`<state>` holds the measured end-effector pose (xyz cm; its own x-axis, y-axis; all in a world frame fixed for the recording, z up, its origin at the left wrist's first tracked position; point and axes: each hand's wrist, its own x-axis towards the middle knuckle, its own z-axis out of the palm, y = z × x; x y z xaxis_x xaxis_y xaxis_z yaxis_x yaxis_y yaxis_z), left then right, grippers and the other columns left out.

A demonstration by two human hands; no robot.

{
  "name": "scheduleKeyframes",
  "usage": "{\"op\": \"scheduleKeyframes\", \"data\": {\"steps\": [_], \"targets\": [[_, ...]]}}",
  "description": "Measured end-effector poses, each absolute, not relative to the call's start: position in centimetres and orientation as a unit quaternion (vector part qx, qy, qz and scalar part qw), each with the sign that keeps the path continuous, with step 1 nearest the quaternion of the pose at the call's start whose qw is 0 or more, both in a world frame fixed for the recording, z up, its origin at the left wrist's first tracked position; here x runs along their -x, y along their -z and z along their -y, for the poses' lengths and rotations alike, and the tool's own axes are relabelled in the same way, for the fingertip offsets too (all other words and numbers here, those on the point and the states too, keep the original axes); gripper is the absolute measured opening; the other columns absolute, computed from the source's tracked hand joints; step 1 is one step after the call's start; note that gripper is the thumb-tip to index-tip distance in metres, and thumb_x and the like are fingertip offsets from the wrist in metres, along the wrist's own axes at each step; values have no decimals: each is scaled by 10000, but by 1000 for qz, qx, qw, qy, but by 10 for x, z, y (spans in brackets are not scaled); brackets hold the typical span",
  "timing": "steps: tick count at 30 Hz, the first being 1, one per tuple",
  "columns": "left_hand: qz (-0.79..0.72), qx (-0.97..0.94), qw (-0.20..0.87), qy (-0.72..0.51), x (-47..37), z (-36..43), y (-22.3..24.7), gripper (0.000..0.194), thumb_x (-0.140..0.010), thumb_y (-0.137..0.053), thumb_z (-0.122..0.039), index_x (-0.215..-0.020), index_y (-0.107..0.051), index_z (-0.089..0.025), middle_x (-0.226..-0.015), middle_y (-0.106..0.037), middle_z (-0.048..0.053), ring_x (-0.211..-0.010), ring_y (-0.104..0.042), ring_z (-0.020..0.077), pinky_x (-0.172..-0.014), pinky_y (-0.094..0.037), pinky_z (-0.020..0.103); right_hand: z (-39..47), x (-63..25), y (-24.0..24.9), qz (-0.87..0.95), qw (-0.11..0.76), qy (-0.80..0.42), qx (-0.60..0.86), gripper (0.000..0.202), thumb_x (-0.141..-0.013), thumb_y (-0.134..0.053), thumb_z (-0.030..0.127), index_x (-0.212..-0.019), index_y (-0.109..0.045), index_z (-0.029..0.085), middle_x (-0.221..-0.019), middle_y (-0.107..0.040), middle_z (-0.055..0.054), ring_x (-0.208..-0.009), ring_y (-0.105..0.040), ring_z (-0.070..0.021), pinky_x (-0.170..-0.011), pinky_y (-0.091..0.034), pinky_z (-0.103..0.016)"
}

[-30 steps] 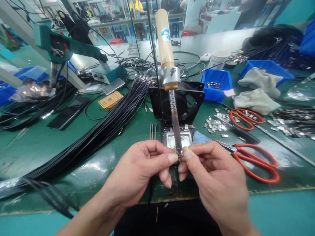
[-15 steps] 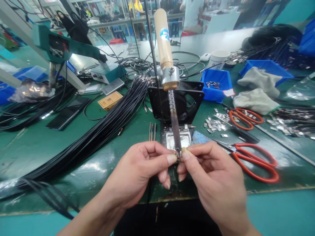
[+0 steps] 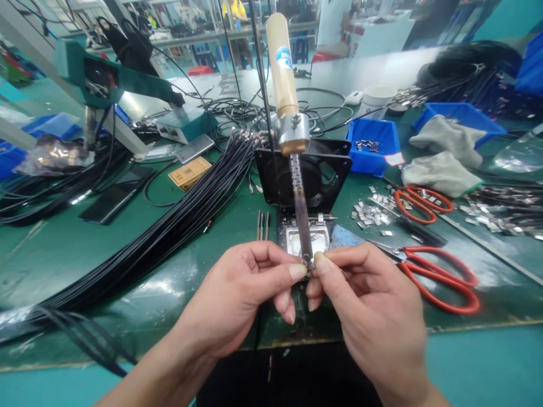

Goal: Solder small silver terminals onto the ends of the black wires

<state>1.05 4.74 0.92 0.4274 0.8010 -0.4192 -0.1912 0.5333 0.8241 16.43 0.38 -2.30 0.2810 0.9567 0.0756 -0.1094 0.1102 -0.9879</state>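
A soldering iron (image 3: 283, 73) with a pale wooden handle is mounted tip-down above the bench. Just below its tip, my left hand (image 3: 254, 282) pinches a small piece with a reddish part, probably a wire end. My right hand (image 3: 367, 299) is closed thumb to forefinger on a tiny piece beside the tip, with a thin strand near its fingers. The fingertips of both hands are close together, and they hide most of what they hold. Behind them lies a metal tray (image 3: 292, 240), with a black fan (image 3: 314, 178) standing beyond it.
Black cables (image 3: 169, 232) run across the left. On the right are orange-handled scissors (image 3: 445, 282), a second pair (image 3: 419, 204), loose metal connectors (image 3: 369, 212), a blue bin (image 3: 371, 161) and gloves (image 3: 441, 172). A phone (image 3: 116, 195) lies left; people sit beyond.
Both hands have barely moved; the fingertips shifted very slightly by the iron's tip. The rest looks the same.
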Motion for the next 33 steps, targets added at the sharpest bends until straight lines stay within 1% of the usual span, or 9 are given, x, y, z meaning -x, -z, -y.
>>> {"op": "scheduleKeyframes", "data": {"steps": [12,17,20,24,27,29,33], "targets": [[-447,-355,758,-316,-8,-43,-8,162,-863,-811,-205,-766,-722,-110,-521,-666,-16,-456,-581,68,-507,-514,168,-2,-163,21,412,601,-457,510,113,-913,-727,221,-819,-667,205,-639,-726,13,-536,-694,-111,-505,-602,-193],[-454,-356,750,-324,-8,-37,-8,148,-872,-801,-198,-787,-725,-103,-532,-667,-13,-478,-592,73,-527,-499,167,2,-166,24,418,595,-459,510,114,-920,-721,218,-821,-664,206,-636,-719,19,-537,-691,-104,-516,-598,-181],[-451,-344,752,-335,-10,-28,-8,136,-877,-799,-205,-815,-731,-106,-544,-664,-18,-516,-612,81,-566,-509,170,9,-169,27,437,586,-454,509,84,-921,-718,205,-849,-673,209,-678,-727,9,-571,-705,-116,-531,-606,-195],[-440,-339,760,-339,-12,-15,-7,118,-890,-786,-195,-832,-725,-113,-650,-704,4,-596,-648,94,-625,-520,182,22,-168,30,445,607,-438,492,68,-927,-698,180,-878,-679,224,-787,-729,-2,-601,-709,-122,-553,-630,-225],[-440,-333,760,-344,-13,-6,-4,102,-876,-799,-189,-890,-720,-126,-695,-713,9,-612,-658,108,-638,-532,205,31,-165,31,448,626,-415,485,87,-932,-681,173,-868,-675,232,-816,-714,-2,-615,-706,-127,-552,-629,-238],[-445,-330,751,-360,-14,1,-2,129,-862,-816,-186,-938,-723,-139,-698,-717,5,-613,-659,111,-644,-540,213,36,-163,32,447,631,-404,489,81,-928,-684,172,-876,-676,233,-828,-711,-7,-634,-709,-134,-566,-632,-248],[-443,-343,728,-395,-16,13,2,152,-865,-819,-195,-989,-738,-164,-709,-732,10,-667,-677,128,-679,-550,224,43,-161,32,418,618,-436,503,74,-933,-697,217,-862,-676,225,-779,-708,-13,-620,-708,-145,-575,-634,-267]]}}
